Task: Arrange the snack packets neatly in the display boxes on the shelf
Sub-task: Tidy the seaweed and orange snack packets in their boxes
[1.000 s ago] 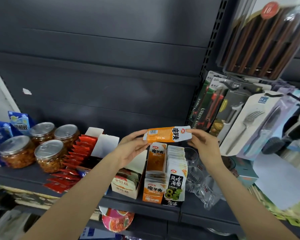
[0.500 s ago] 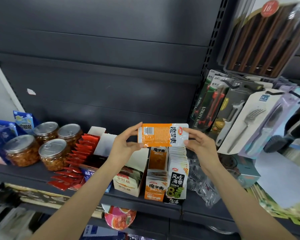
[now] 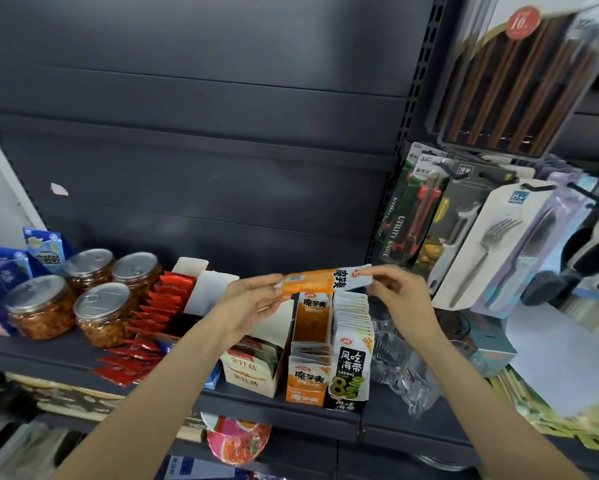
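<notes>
Nearest the camera, your two forearms reached up from the bottom edge toward the shelf. Your left hand had its fingers and thumb curled in a pinch on the barcode end of an orange snack packet, and your right hand pinched the pale, white end the same way. Between them the packet lay stretched flat and nearly level, tilted slightly up toward the right, in the air and touching nothing else.

Directly beneath it stood the orange display box, its packets upright in a row, with the green-and-white seaweed box touching its right side and a cream box just to the left. The print on your packet matched the orange box, so I judge you were mid-step: packet squared up, not yet slotted.

The next move, as I read it, called for turning the packet upright, print facing front, and easing it down into the orange row without buckling its neighbours; one hand may have needed to part the row first.

Farther left, red sachets trailed loosely out of their box beside four lidded jars, so tidying remained there. Behind on the right hung carded knives and a fork.
</notes>
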